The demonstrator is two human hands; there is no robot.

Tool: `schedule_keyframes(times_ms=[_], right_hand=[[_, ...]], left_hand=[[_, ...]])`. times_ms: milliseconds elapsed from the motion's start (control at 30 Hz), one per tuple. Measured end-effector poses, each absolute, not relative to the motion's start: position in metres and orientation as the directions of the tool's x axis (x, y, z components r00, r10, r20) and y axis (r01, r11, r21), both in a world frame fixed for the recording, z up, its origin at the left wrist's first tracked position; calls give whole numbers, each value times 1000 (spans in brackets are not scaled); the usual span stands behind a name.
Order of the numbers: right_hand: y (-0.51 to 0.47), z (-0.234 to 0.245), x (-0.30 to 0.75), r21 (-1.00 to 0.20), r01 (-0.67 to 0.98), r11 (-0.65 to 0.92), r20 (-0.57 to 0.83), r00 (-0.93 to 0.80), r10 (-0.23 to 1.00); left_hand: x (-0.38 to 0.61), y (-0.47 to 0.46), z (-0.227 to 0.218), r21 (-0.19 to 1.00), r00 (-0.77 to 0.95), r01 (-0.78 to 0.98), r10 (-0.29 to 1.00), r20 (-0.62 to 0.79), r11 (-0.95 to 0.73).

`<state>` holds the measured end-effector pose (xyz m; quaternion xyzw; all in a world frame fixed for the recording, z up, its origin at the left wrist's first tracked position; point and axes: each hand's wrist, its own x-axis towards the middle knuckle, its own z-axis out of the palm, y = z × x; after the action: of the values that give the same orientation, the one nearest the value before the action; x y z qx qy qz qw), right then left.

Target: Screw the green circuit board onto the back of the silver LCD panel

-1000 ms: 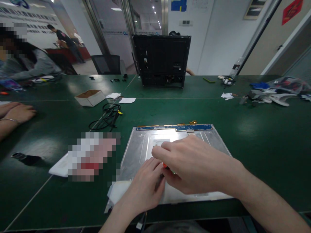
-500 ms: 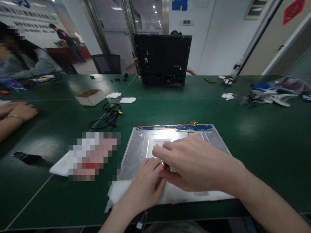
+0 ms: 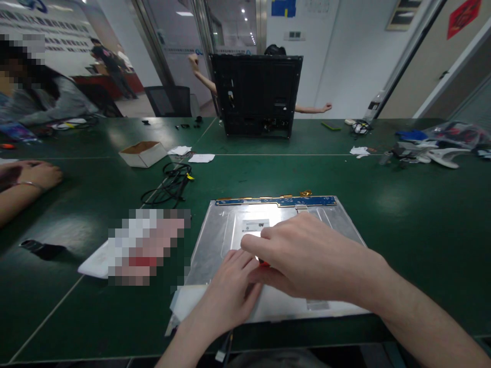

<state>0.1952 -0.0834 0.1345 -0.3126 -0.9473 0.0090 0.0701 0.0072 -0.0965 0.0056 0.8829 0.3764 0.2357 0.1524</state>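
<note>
A display panel (image 3: 207, 240) lies back side up on the table before me, its bare metal facing the camera. Along its far edge runs a blue circuit board (image 3: 276, 202), with a pale label (image 3: 255, 225) nearer the middle. My right hand (image 3: 303, 258) is closed round a small red-and-black tool (image 3: 263, 262), which the fingers mostly hide. Beside it, my left hand (image 3: 233, 286) rests low over the panel, fingers bent and pressed together at the right fingertips. Whatever they pinch is hidden. White film (image 3: 187, 301) shows at the panel's near left corner.
Left of the panel are a blurred-out flat item (image 3: 94, 260), black cables (image 3: 171, 184), a black strap-like piece (image 3: 42, 249) and an open box (image 3: 143, 154). A large black screen unit (image 3: 257, 97) stands across the table, a person behind it. Another person's hands (image 3: 38, 175) rest at left.
My right hand has shifted and turned slightly, leaving less of the red-and-black tool visible. My left hand stays put. Behind the black screen, the person's arms have stretched out to both sides.
</note>
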Motion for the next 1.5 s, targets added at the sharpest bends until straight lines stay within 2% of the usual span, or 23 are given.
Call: schedule_keyframes(times_ms=[200,467,633,800,1000,1167,1500], right_hand=[[-84,136,195,-98,556,826,125,-816,564],[-83,134,196,-70,581,811,121,-802,585],[-84,136,197,-112,539,835,125,-826,549],[-81,135,196,-83,553,829,99,-823,559],[-83,138,196,-86,549,832,113,-824,555],[-83,136,197,-71,565,822,93,-816,570],[-85,136,196,-83,563,822,105,-815,569]], left_hand=[[8,-98,9,485,621,566,732,281,-667],[8,-97,7,449,609,583,730,310,-677],[5,-98,4,473,625,575,732,273,-667],[5,-98,4,441,612,587,729,306,-679],[5,-98,5,477,629,583,737,247,-657],[4,-98,5,453,609,592,738,291,-667],[6,-97,8,468,612,586,740,280,-662]])
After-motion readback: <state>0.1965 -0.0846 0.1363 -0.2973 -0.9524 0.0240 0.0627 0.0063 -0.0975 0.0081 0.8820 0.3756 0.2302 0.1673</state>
